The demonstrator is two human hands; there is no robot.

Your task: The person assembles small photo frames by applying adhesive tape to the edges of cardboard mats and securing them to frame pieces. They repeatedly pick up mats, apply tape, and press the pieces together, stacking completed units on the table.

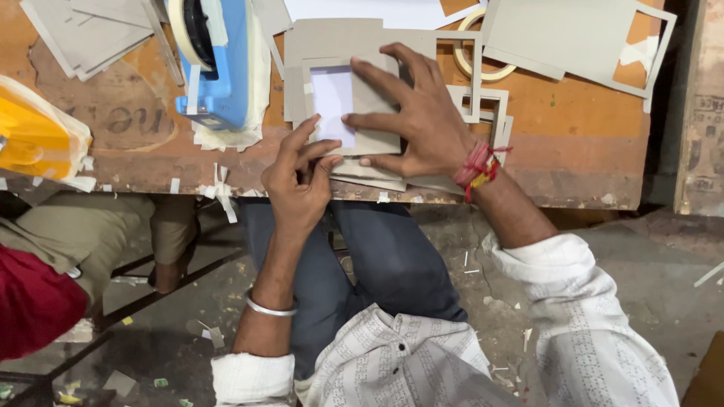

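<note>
A grey card frame (354, 98) with a pale window lies flat at the near edge of the worktop (588, 143), long axis running away from the person. The right hand (418, 113) presses it down, fingers spread flat; the left hand (298, 177), fingers curled together, touches its near-left corner.

Grey cardboard frame (354, 90) with pale lilac centre, blue tape dispenser (219, 68), orange-brown table (573, 143), red-yellow wrist thread (479, 169).

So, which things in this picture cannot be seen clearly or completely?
- Head view: the right hand covers part of the grey cardboard frame.
- The left hand hides the frame's lower edge; whether it pinches anything is unclear.
- The blue tape dispenser is cut off by the top edge.
- The yellow object is cut off at the left edge.
</note>
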